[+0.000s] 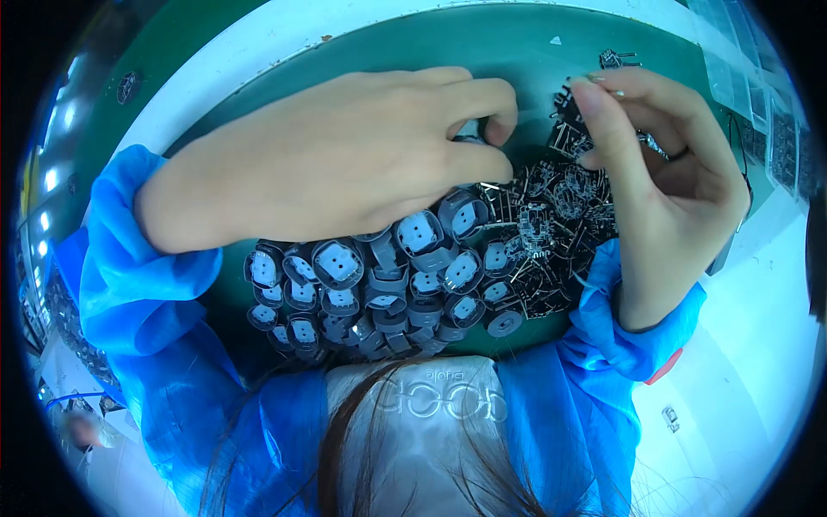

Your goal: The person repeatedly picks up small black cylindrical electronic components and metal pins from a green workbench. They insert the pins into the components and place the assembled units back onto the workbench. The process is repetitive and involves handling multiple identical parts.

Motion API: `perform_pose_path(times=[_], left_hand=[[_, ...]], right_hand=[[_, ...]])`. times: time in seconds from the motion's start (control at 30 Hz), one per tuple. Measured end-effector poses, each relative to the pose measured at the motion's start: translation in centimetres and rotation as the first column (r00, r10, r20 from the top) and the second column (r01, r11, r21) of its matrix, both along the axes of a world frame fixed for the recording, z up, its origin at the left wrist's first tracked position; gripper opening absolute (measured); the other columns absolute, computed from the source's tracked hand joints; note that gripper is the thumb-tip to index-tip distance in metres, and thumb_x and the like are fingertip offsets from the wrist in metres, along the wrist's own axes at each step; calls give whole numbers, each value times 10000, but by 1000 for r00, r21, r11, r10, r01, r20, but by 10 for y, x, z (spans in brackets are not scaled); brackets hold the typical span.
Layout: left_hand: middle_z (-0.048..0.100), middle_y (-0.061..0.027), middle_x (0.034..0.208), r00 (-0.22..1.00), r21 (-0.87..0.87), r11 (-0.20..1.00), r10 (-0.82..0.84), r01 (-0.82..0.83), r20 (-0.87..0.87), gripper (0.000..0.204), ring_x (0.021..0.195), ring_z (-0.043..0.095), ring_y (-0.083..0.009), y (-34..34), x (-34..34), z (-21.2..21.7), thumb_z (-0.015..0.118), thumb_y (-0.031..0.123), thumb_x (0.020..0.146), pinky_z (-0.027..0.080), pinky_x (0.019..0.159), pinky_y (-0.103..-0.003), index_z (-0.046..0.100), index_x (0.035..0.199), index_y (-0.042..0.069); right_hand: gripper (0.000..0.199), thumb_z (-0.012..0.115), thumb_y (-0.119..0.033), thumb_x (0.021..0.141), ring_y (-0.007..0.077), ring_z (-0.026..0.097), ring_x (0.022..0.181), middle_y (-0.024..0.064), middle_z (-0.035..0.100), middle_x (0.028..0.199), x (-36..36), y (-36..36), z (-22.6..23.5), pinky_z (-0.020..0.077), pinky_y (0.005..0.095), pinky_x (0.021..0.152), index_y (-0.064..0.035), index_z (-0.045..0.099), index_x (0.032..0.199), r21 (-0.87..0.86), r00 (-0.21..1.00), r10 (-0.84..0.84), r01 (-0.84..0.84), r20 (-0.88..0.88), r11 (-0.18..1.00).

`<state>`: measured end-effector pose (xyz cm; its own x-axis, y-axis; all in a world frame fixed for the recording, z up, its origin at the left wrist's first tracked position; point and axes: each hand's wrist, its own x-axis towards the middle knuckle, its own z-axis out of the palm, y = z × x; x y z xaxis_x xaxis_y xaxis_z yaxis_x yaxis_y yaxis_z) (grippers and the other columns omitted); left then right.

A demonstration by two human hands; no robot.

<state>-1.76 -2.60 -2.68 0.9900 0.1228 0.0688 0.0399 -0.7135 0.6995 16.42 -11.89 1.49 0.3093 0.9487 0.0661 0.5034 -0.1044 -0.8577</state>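
Observation:
My left hand (405,142) reaches across the green mat, its fingers curled and closed. A bit of a small grey-and-white part (469,131) shows between the bent fingers; most of it is hidden. Under that hand lies a heap of rounded grey plastic housings (338,263) with white, holed inner faces. On the right my right hand (676,164) is raised, thumb and forefinger pinched together. Whatever sits in the pinch is too small to make out. Just below its fingertips spreads a tangled pile of small black and silver metal pin parts (551,228).
The green mat (301,65) has a curved white edge (233,65). One loose metal part (616,59) lies at the back, beyond my right hand. Clear plastic trays (754,95) stand at the far right. A small part (670,419) rests on the white surface at right.

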Motion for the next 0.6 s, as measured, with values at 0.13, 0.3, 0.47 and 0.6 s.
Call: perform_pose_path(times=[0.13, 0.3, 0.47, 0.6], left_hand=[[540, -109, 1173, 990, -249, 962, 129, -112, 55, 306, 954, 621, -215, 10, 5, -3, 642, -39, 808, 528, 793, -320, 605, 1101, 39], [558, -146, 1225, 956, -855, 483, 291, -186, -44, 330, 1003, 635, -195, 22, 3, 4, 662, -40, 850, 550, 803, -287, 549, 1159, -17], [540, -152, 1276, 925, -875, 377, 336, -302, -175, 510, 1086, 623, -216, 12, 0, 10, 730, -68, 769, 571, 864, -314, 509, 1227, -32], [588, -152, 1145, 911, -763, 531, 368, -370, -186, 412, 932, 632, -169, 7, 6, 25, 720, -27, 818, 529, 756, -245, 526, 1181, -25]], right_hand=[[173, 696, 17, 854, 128, 643, 767, 104, 691, 908, 9, -7, -12, 511, 235, 675, 47, 654, 1019, 82, 993, -87, 94, -85, 992], [153, 682, 14, 868, 133, 634, 798, 125, 686, 935, 13, -9, -12, 512, 236, 693, 45, 646, 1013, 124, 993, 41, -27, -112, 992], [150, 684, 35, 856, 143, 633, 819, 140, 673, 970, 2, -8, -2, 511, 235, 707, 57, 640, 998, 128, 963, 127, -99, -237, 987], [167, 691, 50, 837, 152, 638, 827, 138, 666, 977, 7, -13, -14, 515, 240, 718, 69, 636, 993, 51, 977, 51, -41, -208, 998]])
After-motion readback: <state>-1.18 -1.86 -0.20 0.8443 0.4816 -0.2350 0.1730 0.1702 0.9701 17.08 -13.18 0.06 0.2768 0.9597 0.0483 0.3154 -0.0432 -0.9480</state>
